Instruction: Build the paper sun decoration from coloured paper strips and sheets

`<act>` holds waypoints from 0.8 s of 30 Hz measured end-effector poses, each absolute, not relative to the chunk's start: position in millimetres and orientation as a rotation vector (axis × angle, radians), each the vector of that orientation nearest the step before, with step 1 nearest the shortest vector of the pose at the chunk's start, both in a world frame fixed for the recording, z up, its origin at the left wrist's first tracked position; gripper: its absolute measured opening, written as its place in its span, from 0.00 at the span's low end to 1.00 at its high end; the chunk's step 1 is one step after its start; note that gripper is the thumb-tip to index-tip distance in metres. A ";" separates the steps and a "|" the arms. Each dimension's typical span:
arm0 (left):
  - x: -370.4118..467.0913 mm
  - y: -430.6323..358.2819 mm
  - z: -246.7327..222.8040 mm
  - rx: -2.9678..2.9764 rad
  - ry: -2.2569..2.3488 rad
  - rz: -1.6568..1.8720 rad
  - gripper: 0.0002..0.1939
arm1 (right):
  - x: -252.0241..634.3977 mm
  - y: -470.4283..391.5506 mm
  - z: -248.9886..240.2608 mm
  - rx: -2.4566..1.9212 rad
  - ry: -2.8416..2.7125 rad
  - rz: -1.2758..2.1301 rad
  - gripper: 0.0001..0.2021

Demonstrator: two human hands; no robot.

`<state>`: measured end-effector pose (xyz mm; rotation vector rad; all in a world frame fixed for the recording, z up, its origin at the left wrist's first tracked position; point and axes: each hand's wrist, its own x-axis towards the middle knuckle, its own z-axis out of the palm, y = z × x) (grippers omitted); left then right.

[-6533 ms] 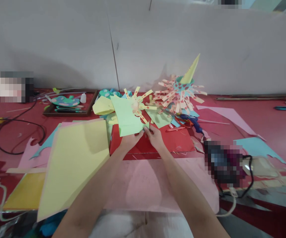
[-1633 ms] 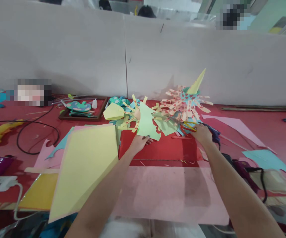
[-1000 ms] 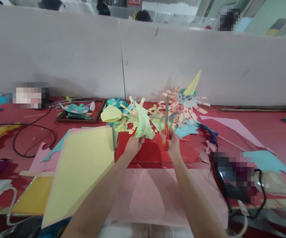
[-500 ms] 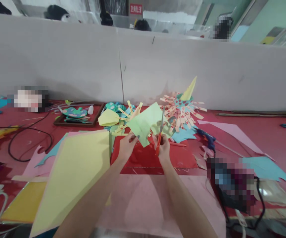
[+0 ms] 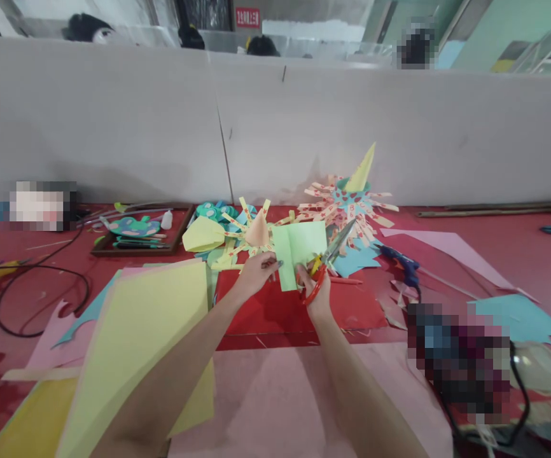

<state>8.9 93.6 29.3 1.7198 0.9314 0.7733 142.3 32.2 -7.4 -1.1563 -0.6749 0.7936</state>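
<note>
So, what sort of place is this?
Likely a paper-craft workspace: the right hand holds scissors, yellow paper lies on the red table, and a spiky paper ornament sits farther back.

The green paper (image 5: 308,238) stands nearly upright above the desk (image 5: 518,254), between its near and far edges, a vertical crease left of its middle. The red-and-yellow-handled scissors (image 5: 326,261) slant by its lower right, metal blades aimed rightward, toward the far edge.
</note>
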 end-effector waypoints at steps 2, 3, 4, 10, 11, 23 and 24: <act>10.1 92.8 19.9 1.701 0.942 0.798 0.12 | 143.0 35.0 -10.8 -1.156 -0.641 0.775 0.18; 10.0 92.9 15.2 1.686 0.964 0.839 0.14 | 143.7 36.2 -12.3 -1.154 -0.624 0.771 0.18; 9.3 93.2 10.7 1.666 0.987 0.896 0.15 | 144.4 37.3 -13.7 -1.153 -0.613 0.772 0.18; 1.0 92.1 -4.1 1.377 0.840 0.949 0.21 | 146.6 39.8 -15.9 -1.164 -0.647 0.741 0.18; 0.6 90.5 -4.1 1.335 0.821 0.937 0.21 | 146.3 39.6 -15.4 -1.168 -0.659 0.737 0.18; 7.3 72.1 -11.4 1.297 0.991 1.108 0.18 | 137.2 35.2 -14.6 -1.162 -0.813 0.737 0.15; 7.8 70.7 -12.3 1.338 1.032 1.167 0.20 | 135.7 35.2 -15.0 -1.157 -0.836 0.733 0.14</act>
